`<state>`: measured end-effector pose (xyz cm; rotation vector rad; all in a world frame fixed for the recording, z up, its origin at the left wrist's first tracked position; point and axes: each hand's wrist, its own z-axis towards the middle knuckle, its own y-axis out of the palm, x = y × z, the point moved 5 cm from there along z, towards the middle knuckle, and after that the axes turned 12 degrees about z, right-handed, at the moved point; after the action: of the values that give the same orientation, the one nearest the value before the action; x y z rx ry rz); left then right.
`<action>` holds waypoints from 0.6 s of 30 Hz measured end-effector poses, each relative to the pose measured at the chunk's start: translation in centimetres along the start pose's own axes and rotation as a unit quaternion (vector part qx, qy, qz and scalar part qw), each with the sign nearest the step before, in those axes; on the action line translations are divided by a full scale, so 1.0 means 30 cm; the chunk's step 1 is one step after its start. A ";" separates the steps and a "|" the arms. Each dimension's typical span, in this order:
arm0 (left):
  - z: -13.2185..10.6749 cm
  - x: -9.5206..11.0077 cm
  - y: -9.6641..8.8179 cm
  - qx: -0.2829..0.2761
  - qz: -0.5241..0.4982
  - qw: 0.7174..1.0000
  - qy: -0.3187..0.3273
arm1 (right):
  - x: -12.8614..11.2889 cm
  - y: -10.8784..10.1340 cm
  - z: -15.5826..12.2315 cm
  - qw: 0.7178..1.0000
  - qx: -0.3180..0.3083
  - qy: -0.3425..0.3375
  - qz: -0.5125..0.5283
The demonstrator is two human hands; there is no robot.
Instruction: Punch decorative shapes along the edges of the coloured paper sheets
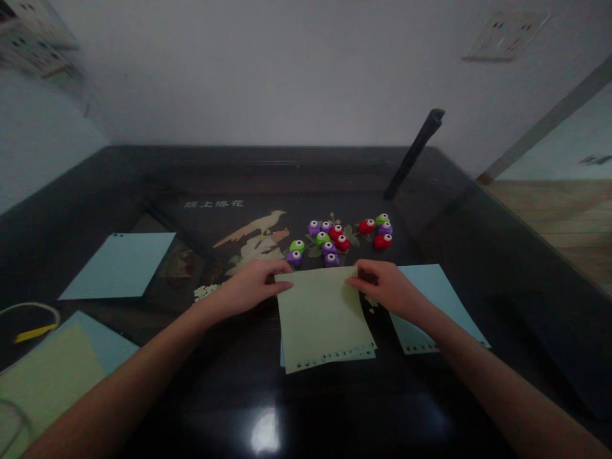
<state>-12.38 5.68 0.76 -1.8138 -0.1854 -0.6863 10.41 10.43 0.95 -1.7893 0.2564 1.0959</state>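
Fingers [278, 274] of left hand [248, 288] and right hand [388, 288] pinch sheet's [322, 319] far corners; near edge punched, punches [329, 242] untouched toward desk's [478, 210] far edge.

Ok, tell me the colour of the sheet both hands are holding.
The sheet is pale green, clearest in the head view.

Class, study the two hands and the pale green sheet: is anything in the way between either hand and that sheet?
Nothing visible is. The left hand pinches the pale green sheet at its far left corner, the right hand at its far right corner. The coloured punches sit beyond that far edge.
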 end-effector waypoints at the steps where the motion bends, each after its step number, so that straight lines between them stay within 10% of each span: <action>1: 0.000 -0.005 -0.011 0.000 -0.020 1.000 0.002 | 0.000 -0.004 -0.002 0.999 -0.009 0.010 0.036; 12: -0.006 -0.038 -0.059 0.136 -0.312 0.938 -0.072 | -0.004 -0.038 -0.027 0.954 -0.064 0.089 0.278; 18: -0.014 0.027 0.017 0.013 -0.311 0.950 -0.034 | -0.006 -0.063 -0.031 0.936 0.003 0.088 0.340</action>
<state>-11.64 4.96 0.87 -1.7529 -0.8329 -1.0491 11.97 10.55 2.39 -1.8392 1.0453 1.3930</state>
